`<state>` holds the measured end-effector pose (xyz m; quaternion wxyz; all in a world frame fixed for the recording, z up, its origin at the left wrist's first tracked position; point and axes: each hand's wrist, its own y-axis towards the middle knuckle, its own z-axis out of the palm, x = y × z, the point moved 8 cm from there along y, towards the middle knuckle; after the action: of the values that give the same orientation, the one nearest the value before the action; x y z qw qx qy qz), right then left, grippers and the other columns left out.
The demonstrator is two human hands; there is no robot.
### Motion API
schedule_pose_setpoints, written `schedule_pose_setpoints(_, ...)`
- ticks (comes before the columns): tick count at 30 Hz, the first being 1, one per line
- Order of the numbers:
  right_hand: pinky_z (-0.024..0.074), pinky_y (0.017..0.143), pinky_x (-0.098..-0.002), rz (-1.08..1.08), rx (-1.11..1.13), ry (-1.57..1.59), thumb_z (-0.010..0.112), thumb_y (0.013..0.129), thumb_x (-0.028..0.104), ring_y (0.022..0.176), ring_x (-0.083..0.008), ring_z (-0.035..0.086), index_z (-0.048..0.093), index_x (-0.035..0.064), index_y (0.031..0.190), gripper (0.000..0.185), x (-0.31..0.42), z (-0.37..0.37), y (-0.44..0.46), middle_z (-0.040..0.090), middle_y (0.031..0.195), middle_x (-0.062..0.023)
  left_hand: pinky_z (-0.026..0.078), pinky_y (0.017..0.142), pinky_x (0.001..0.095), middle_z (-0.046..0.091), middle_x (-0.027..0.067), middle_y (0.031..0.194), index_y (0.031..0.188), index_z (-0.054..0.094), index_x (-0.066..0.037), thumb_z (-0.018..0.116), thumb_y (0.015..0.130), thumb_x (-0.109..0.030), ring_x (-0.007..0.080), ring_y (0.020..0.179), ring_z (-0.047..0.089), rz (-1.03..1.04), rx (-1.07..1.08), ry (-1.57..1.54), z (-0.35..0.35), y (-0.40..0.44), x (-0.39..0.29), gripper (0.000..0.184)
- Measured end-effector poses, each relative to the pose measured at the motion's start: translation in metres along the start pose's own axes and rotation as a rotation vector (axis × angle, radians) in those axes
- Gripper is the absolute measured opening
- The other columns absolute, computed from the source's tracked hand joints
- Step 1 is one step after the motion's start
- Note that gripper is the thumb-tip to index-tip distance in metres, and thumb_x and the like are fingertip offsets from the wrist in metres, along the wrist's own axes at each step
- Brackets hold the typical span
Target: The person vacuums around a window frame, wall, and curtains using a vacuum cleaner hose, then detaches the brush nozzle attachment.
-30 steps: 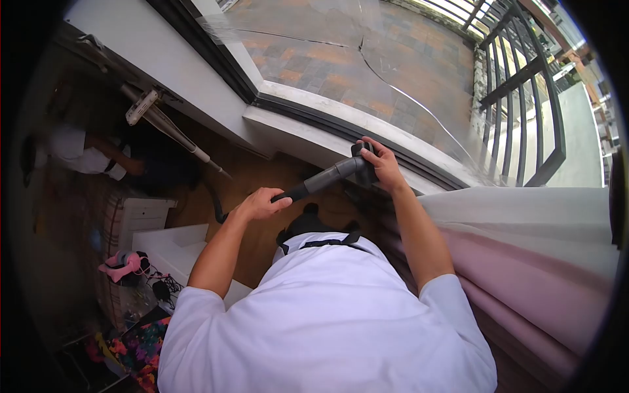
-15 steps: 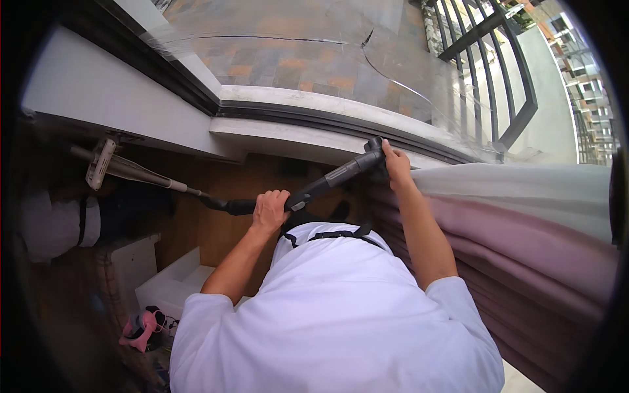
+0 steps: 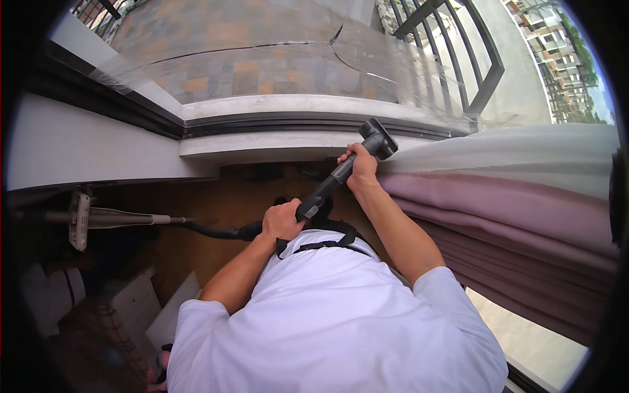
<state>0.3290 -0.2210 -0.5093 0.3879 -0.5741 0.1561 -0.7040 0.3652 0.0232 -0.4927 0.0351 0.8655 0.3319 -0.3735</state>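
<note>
My right hand [image 3: 360, 167] is wrapped around the upper part of a dark vacuum cleaner wand [image 3: 339, 175], just below its brush nozzle [image 3: 379, 139]. Lower on the same wand, my left hand [image 3: 283, 221] grips the handle end, where a black hose [image 3: 216, 232] runs off to the left. The nozzle is raised and tilted, close to the window sill and the dark sliding track [image 3: 282, 123]. It appears to be apart from the track.
Bunched pink curtains [image 3: 485, 196] and a sheer white curtain [image 3: 498, 154] hang on the right. Clear plastic film [image 3: 295, 59] spans the window opening. At left are a long beige pole-like object [image 3: 131, 218], a person's white sleeve [image 3: 49, 295] and a white box [image 3: 173, 314].
My right hand has moved from the nozzle end down onto the wand, and the brush nozzle now shows above it. The wand points more steeply upward. My view has shifted.
</note>
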Motion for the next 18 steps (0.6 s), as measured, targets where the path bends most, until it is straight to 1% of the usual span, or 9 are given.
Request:
schedule_pose_setpoints(1,0.0541,0.055,-0.0377,0.000,0.003,0.000,0.066,0.083,0.003,0.056,-0.0200,0.057,0.056,0.0034,0.081,0.010,0.001,0.003,-0.006,0.054,0.070,-0.0068,0.052,0.072,0.0481,0.067,0.0151,0.080,0.097,0.062,-0.009,0.071,0.079,-0.019,0.0384,0.079,0.067,-0.053,0.099,-0.074,-0.001,0.000,0.002,0.022)
schedule_pose_setpoints(2,0.0547,0.057,-0.0379,0.009,0.112,0.050,0.066,0.083,0.004,0.057,-0.0198,0.057,0.056,0.0035,0.081,0.010,0.002,0.015,-0.012,0.054,0.070,-0.0066,0.054,0.073,0.0458,0.068,0.0162,0.081,0.096,0.063,-0.007,0.070,0.079,-0.021,0.0369,0.075,0.067,-0.108,0.196,-0.148,-0.001,-0.002,0.004,0.023)
schedule_pose_setpoints(3,0.0554,0.059,-0.0381,0.018,0.224,0.102,0.066,0.084,0.005,0.058,-0.0195,0.057,0.056,0.0035,0.081,0.011,0.004,0.029,-0.015,0.053,0.070,-0.0063,0.054,0.073,0.0458,0.068,0.0162,0.081,0.096,0.063,-0.007,0.070,0.079,-0.021,0.0369,0.075,0.067,-0.110,0.189,-0.146,-0.009,-0.001,0.004,0.023)
schedule_pose_setpoints(5,0.0557,0.060,-0.0384,0.022,0.270,0.130,0.066,0.085,0.007,0.058,-0.0195,0.057,0.056,0.0038,0.080,0.011,0.004,0.040,-0.017,0.053,0.071,-0.0061,0.051,0.069,0.0412,0.064,0.0131,0.074,0.091,0.063,-0.005,0.073,0.078,-0.022,0.0292,0.069,0.063,-0.164,0.282,-0.438,-0.014,-0.004,0.009,0.024)
schedule_pose_setpoints(7,0.0559,0.061,-0.0386,0.027,0.320,0.162,0.065,0.085,0.008,0.059,-0.0194,0.057,0.055,0.0040,0.080,0.012,0.003,0.052,-0.021,0.052,0.071,-0.0059,0.051,0.069,0.0407,0.063,0.0144,0.073,0.091,0.063,-0.004,0.072,0.078,-0.022,0.0297,0.068,0.062,-0.151,0.316,-0.505,-0.017,-0.004,0.015,0.024)
schedule_pose_setpoints(8,0.0550,0.063,-0.0378,0.027,0.269,0.112,0.064,0.087,0.008,0.060,-0.0191,0.056,0.055,0.0050,0.082,0.011,0.000,0.052,-0.022,0.052,0.072,-0.0057,0.051,0.069,0.0401,0.062,0.0158,0.071,0.091,0.063,-0.002,0.071,0.077,-0.022,0.0303,0.068,0.060,-0.140,0.354,-0.581,-0.016,-0.004,0.015,0.025)
schedule_pose_setpoints(12,0.0539,0.061,-0.0380,0.046,0.130,0.030,0.062,0.088,0.010,0.060,-0.0192,0.055,0.054,0.0058,0.084,0.010,-0.003,0.048,-0.020,0.052,0.072,-0.0056,0.051,0.070,0.0429,0.065,0.0182,0.073,0.093,0.063,-0.003,0.071,0.077,-0.021,0.0352,0.069,0.064,-0.178,0.244,-0.443,-0.028,-0.009,0.004,0.026)
schedule_pose_setpoints(14,0.0538,0.057,-0.0384,0.043,0.060,0.027,0.063,0.087,0.009,0.057,-0.0194,0.056,0.054,0.0047,0.083,0.011,-0.007,0.044,-0.016,0.052,0.071,-0.0062,0.052,0.072,0.0477,0.067,0.0218,0.075,0.096,0.064,-0.004,0.071,0.078,-0.022,0.0421,0.075,0.067,-0.292,0.127,-0.297,-0.040,-0.014,0.004,0.026)
schedule_pose_setpoints(18,0.0534,0.052,-0.0393,0.078,-0.050,-0.034,0.065,0.085,0.010,0.054,-0.0196,0.056,0.054,0.0028,0.084,0.014,-0.014,0.032,-0.012,0.053,0.070,-0.0073,0.051,0.068,0.0501,0.063,0.0233,0.068,0.098,0.063,-0.003,0.071,0.080,-0.022,0.0462,0.071,0.065,-0.214,0.032,-0.166,-0.028,-0.019,0.007,0.027)
